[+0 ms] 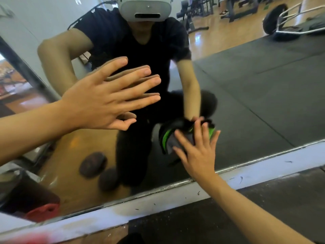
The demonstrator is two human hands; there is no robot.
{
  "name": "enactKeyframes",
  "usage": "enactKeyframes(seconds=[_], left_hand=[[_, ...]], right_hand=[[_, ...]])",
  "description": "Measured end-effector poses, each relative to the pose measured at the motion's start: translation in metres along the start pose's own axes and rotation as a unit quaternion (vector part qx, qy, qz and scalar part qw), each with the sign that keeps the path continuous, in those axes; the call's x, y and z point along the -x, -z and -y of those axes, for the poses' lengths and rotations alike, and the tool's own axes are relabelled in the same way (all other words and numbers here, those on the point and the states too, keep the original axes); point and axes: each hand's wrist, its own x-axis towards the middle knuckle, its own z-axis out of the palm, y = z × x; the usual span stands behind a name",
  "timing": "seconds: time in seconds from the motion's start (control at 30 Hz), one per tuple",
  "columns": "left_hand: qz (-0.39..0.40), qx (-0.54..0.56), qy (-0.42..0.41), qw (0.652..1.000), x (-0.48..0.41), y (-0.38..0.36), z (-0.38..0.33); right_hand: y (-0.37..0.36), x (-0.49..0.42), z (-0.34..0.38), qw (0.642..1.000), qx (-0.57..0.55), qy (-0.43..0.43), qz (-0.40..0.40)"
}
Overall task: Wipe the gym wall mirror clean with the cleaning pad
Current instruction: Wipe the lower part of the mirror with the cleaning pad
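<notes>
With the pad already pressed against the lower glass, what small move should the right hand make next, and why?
Probably slide the cleaning pad sideways along the mirror, under steady pressure. The right hand lies flat with straight fingers on the pad low on the glass, near the bottom frame, and the left hand is spread open higher up, apparently bracing.

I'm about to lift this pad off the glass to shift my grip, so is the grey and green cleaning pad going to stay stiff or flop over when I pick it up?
Probably floppy: the cleaning pad looks like soft cloth that bunches unevenly under the right hand. It likely weighs little, since flat fingers alone keep it against the mirror. It may slide down the smooth glass once pressure eases, so pinch it before lifting.
</notes>
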Motion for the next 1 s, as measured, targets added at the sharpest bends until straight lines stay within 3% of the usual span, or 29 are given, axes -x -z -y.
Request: enactKeyframes(seconds=[0.07,0.13,0.2,0.27,0.37,0.43,0.53,0.6,0.77,0.83,1.0], left_hand=[[-0.001,-0.001,0.000,1.000,0.000,-0.001,0.001],[0.001,-0.007,0.001,1.000,0.002,-0.002,0.002],[0.002,-0.004,0.003,1.000,0.001,-0.002,0.000],[0.003,-0.004,0.009,1.000,0.001,-0.002,-0.001],[0.000,0.001,0.010,1.000,0.001,-0.003,-0.001],[-0.006,0.010,0.015,1.000,0.001,-0.003,-0.001],[-0.013,0.014,0.017,1.000,0.001,-0.004,-0.002],[-0.017,0.008,0.018,1.000,0.001,-0.005,-0.002],[-0.026,0.007,0.023,0.999,0.000,-0.004,-0.002],[-0.028,0.011,0.027,0.999,0.000,-0.003,-0.003],[-0.026,0.011,0.025,0.999,0.000,-0.004,-0.002]], right_hand=[[0.012,-0.047,-0.004,0.985,-0.056,-0.147,-0.068],[0.013,-0.069,-0.007,0.973,-0.071,-0.196,-0.094],[0.004,-0.041,-0.008,0.988,-0.050,-0.128,-0.070],[-0.012,0.013,-0.012,1.000,-0.001,-0.002,-0.012],[-0.020,0.056,-0.021,0.990,0.060,0.126,0.031],[-0.014,0.034,-0.020,0.994,0.047,0.098,0.009],[-0.001,-0.030,-0.008,0.998,-0.013,-0.033,-0.061],[-0.001,-0.045,-0.003,0.994,-0.032,-0.064,-0.077],[-0.023,0.058,-0.006,0.991,0.060,0.110,0.043],[-0.019,0.041,-0.003,0.990,0.060,0.122,0.032],[-0.001,-0.057,0.001,0.994,-0.029,-0.054,-0.087]])
